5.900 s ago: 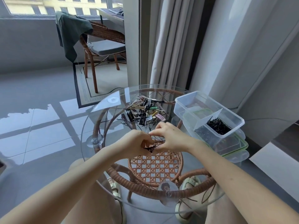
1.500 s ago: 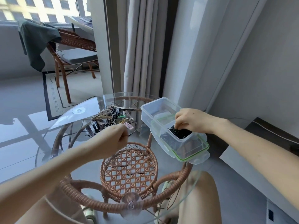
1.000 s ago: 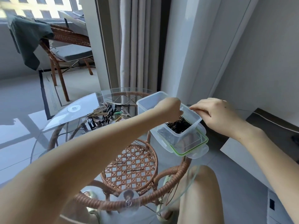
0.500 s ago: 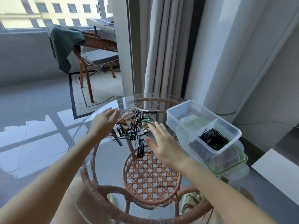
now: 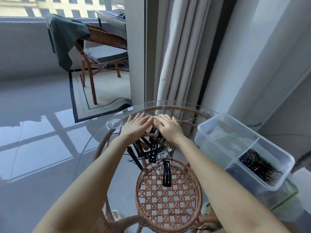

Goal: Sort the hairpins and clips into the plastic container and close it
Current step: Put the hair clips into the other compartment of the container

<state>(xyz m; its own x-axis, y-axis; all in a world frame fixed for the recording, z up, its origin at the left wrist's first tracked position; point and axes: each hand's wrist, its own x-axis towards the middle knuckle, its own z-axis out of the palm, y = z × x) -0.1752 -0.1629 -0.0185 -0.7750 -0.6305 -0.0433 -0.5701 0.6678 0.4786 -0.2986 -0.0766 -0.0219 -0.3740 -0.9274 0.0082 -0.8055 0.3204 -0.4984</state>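
I am laying left hand [image 5: 136,126], right hand [image 5: 168,129] flat on clip pile [image 5: 148,152] beside container [image 5: 208,142], gathering; pinch-and-carry likely next.

A wicker chair [image 5: 104,54] stands on a rug [image 5: 107,93] by the window [image 5: 50,7]; daylight gleams on the grey floor [image 5: 33,148].

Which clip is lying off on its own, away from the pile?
The long black clip nearest the person, alone on the glass table; the other clips are bunched by the left hand and right hand.
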